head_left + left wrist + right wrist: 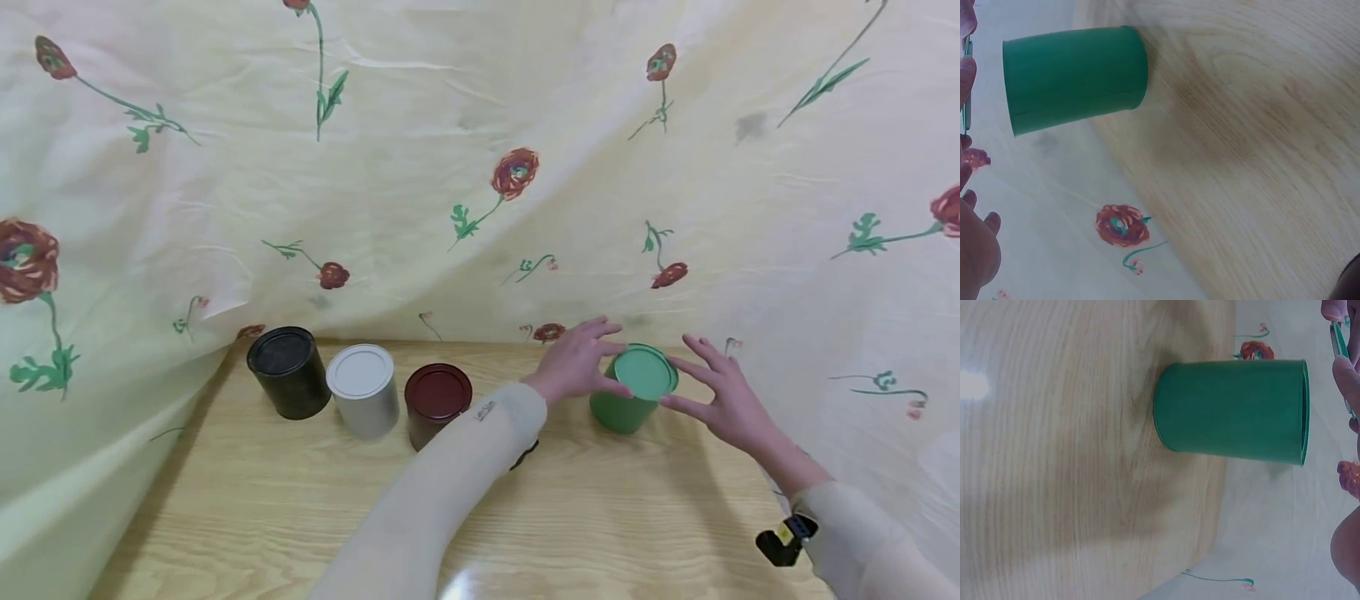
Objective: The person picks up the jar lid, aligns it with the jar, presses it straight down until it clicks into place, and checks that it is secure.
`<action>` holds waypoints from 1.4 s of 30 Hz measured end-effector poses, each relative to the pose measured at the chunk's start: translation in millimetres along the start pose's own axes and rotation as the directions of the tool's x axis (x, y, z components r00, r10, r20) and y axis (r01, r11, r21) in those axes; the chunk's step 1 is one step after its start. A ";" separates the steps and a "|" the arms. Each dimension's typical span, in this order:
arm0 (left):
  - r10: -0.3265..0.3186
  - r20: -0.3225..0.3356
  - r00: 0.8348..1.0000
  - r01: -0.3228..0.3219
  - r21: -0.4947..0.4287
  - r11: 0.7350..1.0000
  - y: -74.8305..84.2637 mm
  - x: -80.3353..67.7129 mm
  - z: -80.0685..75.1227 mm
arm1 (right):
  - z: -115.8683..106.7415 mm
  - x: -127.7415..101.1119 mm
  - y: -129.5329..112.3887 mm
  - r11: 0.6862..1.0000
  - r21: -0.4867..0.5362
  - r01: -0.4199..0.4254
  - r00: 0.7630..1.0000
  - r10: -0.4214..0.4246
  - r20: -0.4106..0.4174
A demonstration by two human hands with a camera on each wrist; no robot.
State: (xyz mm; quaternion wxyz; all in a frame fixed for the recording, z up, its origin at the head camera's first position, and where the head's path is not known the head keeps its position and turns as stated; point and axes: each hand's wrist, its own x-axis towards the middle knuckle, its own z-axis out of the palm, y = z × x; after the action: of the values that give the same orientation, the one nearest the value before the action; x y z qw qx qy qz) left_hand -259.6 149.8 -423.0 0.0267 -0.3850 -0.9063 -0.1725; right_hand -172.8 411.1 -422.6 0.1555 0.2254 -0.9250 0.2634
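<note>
A green lid [645, 371] is held above a green can [621, 414], which stands upright on the table. My left hand [576, 360] grips the lid's left edge with thumb and fingers. Opposite it, my right hand [726, 400] holds the lid's right edge the same way. Both wrist views show a gap between the lid [1339, 347] and the rim of the can [1229, 411]. In the left wrist view, fingers [966, 75] press along the lid's edge, beside the can [1075, 78]. The can's inside is hidden.
To the left stand a dark red can [438, 392], a white can [362, 375] and a black can [285, 354], each with its lid on. They share the light wooden table [262, 517]. A flowered cloth [405, 192] hangs behind it and along both sides.
</note>
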 end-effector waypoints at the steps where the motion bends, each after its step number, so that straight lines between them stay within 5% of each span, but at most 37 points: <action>1: -0.004 0.001 1.000 0.004 0.000 1.000 -0.5 1.9 0.3 | -0.9 1.9 1.7 1.000 -0.004 -0.001 1.000 0.001 0.003; 22: -0.064 0.053 0.997 0.059 0.087 0.994 -2.8 25.4 15.9 | -4.9 12.8 24.5 0.996 -0.060 -0.067 0.993 0.072 0.096; 42: -0.113 0.063 0.992 0.112 0.014 0.994 1.6 38.3 21.9 | -13.8 23.0 35.6 0.989 -0.099 -0.112 0.976 0.129 0.178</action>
State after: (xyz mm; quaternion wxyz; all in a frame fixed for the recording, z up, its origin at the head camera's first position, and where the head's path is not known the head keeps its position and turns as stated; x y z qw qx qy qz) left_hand -283.6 184.5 -436.1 -0.0099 -0.3383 -0.9279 -0.1566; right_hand -207.7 438.1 -416.9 0.0630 0.1850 -0.9581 0.2092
